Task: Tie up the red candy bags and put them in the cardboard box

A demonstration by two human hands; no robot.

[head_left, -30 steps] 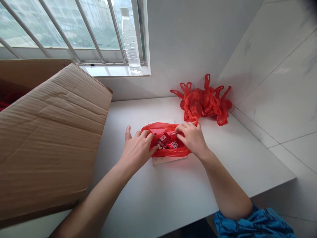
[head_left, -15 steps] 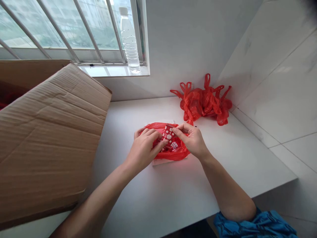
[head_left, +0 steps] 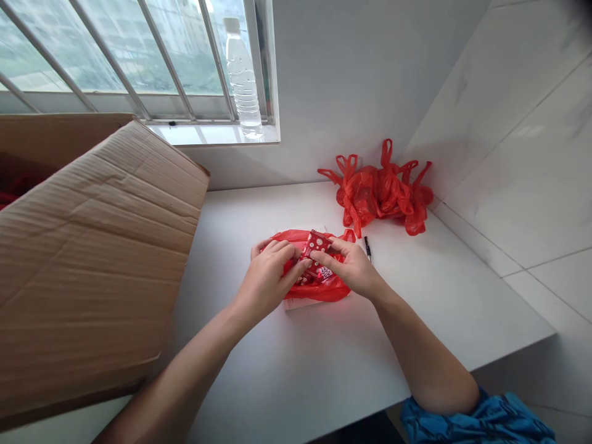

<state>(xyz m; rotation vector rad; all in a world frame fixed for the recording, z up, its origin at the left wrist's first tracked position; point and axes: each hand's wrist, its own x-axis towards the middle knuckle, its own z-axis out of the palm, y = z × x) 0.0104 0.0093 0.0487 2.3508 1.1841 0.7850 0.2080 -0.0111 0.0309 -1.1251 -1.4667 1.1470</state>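
Note:
A red plastic bag (head_left: 324,290) lies open on a white flat object on the white counter (head_left: 324,364). Inside it are small red packets. My left hand (head_left: 268,277) and my right hand (head_left: 354,268) both pinch a red packet with white dots (head_left: 316,245) standing up at the bag's mouth. My fingers are curled around it and the bag's edge.
A big cardboard box (head_left: 92,246) fills the left side, its flap leaning over the counter. A heap of red plastic bags (head_left: 382,191) sits at the back right by the tiled wall. A small black pen (head_left: 367,246) lies near it. A water bottle (head_left: 241,74) stands on the windowsill.
The hands went from holding the bag open to lifting a dotted red packet upright at its mouth. The right hand shifted left, uncovering the black pen.

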